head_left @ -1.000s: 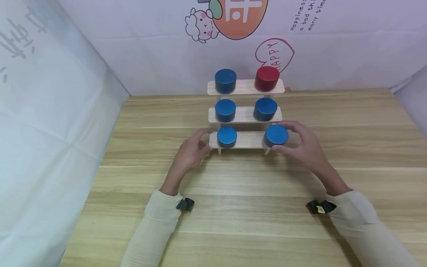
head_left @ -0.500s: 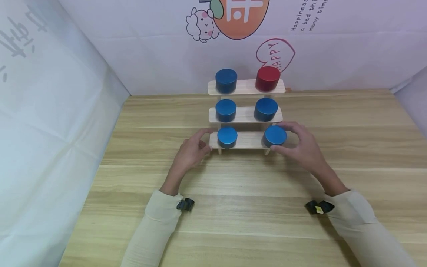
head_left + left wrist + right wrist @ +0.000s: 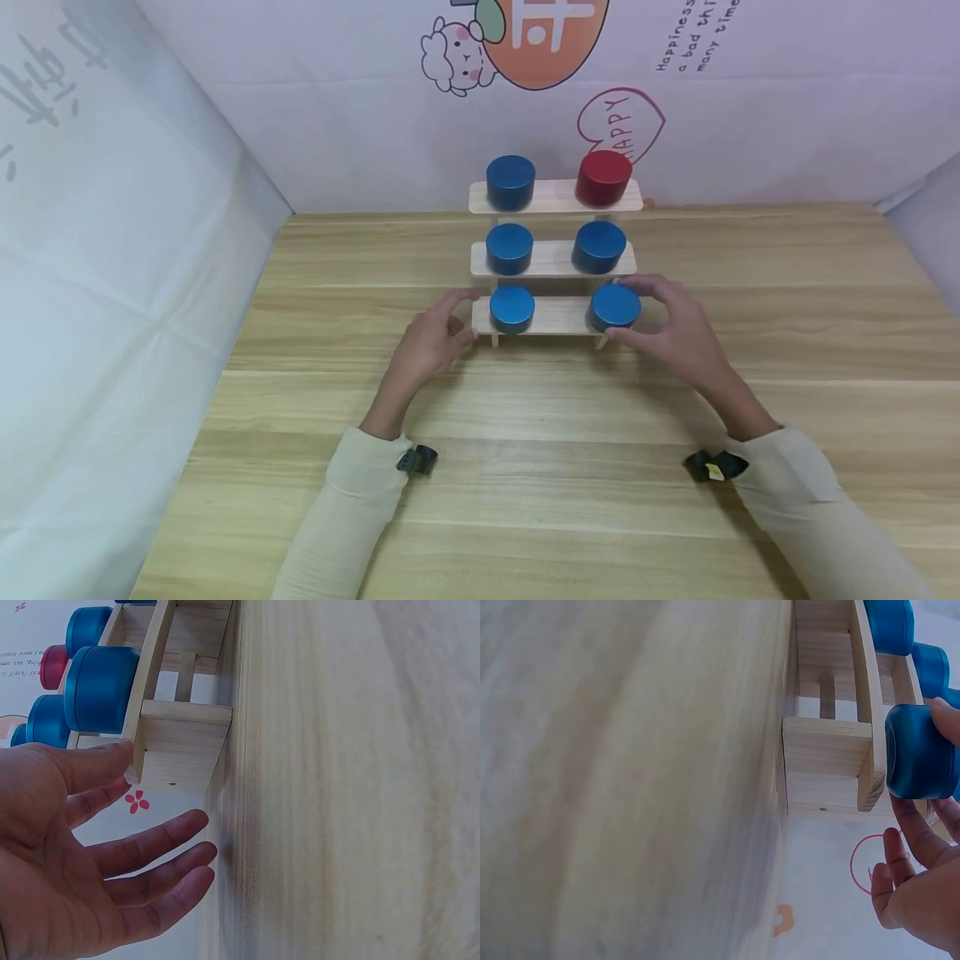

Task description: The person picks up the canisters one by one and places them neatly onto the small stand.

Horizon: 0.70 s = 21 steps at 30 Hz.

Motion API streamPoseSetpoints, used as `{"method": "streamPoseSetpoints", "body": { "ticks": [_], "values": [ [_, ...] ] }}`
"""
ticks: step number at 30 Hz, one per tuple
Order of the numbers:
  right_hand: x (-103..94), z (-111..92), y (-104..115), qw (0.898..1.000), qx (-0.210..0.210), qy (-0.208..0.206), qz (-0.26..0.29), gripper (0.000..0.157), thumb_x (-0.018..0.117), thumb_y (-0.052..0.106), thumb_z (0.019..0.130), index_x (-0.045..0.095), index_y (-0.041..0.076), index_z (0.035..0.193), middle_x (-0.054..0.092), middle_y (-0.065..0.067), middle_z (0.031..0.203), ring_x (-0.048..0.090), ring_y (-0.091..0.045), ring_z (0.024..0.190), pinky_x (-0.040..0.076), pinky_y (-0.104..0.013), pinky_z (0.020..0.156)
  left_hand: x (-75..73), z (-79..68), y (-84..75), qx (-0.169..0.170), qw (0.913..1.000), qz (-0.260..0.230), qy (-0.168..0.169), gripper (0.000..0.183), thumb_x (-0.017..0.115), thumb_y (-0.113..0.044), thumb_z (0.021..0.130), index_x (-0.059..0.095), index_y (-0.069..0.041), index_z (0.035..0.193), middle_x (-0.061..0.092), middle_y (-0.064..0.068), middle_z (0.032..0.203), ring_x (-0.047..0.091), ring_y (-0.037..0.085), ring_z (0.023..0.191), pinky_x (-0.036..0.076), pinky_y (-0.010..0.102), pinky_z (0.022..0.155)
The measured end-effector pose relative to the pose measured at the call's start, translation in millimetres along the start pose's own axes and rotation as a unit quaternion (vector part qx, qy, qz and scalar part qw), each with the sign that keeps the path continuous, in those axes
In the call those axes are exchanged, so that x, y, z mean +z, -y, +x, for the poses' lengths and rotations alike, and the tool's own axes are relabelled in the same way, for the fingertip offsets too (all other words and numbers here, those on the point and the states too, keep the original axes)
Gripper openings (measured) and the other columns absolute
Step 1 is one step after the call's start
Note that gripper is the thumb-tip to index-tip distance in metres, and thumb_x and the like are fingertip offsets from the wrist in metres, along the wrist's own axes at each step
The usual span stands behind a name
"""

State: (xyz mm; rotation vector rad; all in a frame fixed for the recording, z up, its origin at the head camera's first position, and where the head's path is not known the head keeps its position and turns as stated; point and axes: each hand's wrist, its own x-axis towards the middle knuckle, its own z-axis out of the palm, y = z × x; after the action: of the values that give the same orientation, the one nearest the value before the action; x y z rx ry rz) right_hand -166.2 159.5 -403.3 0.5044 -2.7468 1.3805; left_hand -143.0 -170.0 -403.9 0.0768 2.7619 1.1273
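A three-step wooden display rack (image 3: 558, 317) stands on the table, bearing blue round tins and one red tin (image 3: 603, 179). My left hand (image 3: 423, 354) pinches the left end of the lowest step between thumb and index finger; its other fingers spread loosely in the left wrist view. Beside that hand sits a blue tin (image 3: 512, 309). With thumb and fingers, my right hand (image 3: 686, 342) grips another blue tin (image 3: 919, 754) by its sides at the right end of the lowest step. Whether its base fully touches the wood is hard to tell.
Blue tins stand on the middle step, left (image 3: 509, 249) and right (image 3: 599, 247), and one more (image 3: 511, 182) at the top left. A white printed cloth (image 3: 360, 125) hangs behind the wood-grain table (image 3: 525, 500). Another cloth (image 3: 112, 292) hangs on the left.
My right hand has shifted slightly left, bringing its blue tin a little inward along the lowest step. The left hand keeps its hold on the rack's end.
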Motion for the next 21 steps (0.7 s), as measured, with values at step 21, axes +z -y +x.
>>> {"method": "streamPoseSetpoints", "body": {
  "ticks": [21],
  "values": [
    [4.0, 2.7, 0.1, 1.000, -0.006, 0.008, -0.010, 0.068, 0.088, 0.023, 0.079, 0.057, 0.005, 0.137, 0.054, -0.014, 0.140, 0.041, -0.037, 0.135, 0.030, -0.066, 0.105, -0.6, 0.0, -1.2, 0.001, 1.0000, 0.000, 0.003, 0.053, 0.067, -0.014, 0.097, 0.050, -0.025, 0.146, 0.069, 0.011, 0.104, 0.065, 0.024, 0.082, 0.053, 0.036, 0.063]
  ]
}}
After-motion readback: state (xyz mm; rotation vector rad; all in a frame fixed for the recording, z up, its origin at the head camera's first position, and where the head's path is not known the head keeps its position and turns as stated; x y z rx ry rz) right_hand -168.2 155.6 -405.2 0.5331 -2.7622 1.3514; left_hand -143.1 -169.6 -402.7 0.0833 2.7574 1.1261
